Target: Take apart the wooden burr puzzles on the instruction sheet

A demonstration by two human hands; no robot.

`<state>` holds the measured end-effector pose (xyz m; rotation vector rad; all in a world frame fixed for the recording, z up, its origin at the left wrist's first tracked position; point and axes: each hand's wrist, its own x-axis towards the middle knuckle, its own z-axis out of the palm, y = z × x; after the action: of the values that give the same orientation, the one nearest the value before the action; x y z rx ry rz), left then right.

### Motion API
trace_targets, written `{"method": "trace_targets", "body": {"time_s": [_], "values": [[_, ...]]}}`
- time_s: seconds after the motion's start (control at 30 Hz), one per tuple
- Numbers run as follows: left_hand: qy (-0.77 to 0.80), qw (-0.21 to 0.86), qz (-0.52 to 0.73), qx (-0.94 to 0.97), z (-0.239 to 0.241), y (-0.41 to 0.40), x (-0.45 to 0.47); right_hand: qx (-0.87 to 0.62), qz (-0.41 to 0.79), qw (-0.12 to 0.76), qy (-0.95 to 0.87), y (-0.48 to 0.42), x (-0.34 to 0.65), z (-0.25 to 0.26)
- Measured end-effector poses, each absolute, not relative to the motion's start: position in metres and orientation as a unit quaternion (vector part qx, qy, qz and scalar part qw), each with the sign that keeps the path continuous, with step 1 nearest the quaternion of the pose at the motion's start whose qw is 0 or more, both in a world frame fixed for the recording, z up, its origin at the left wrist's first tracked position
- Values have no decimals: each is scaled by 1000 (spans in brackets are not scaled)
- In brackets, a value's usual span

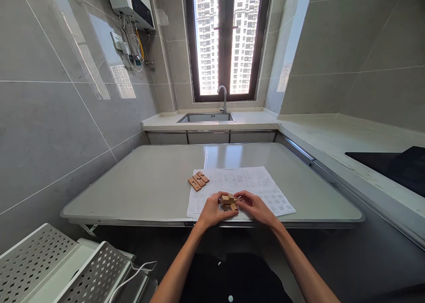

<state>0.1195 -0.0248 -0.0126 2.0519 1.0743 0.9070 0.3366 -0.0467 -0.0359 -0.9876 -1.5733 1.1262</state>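
A small wooden interlocking puzzle [228, 200], light brown with blocks jutting out, is held over the front part of the printed sheet [239, 179]. My left hand [212, 209] grips it from the left, fingers behind and thumb along the near side. From the right, my right hand [255, 207] closes its fingertips on the puzzle's right end. The fingers partly hide its pieces, so I cannot tell how they all fit. Several flat notched wooden pieces [194, 184] lie side by side at the sheet's upper left corner.
The pale folding table [159, 183] has a seam down its middle. Behind it are a counter with a sink [206, 117] and a faucet [225, 98]. A dark object [405, 166] lies on the right-hand counter. White perforated racks [96, 272] with a cable stand at lower left.
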Motion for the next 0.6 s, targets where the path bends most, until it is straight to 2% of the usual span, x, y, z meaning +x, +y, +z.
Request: {"method": "trace_targets", "body": {"time_s": [0.6], "values": [[422,203,377,799,-27,-17,126,-431,449,523,-582,-47,334,-32]]}}
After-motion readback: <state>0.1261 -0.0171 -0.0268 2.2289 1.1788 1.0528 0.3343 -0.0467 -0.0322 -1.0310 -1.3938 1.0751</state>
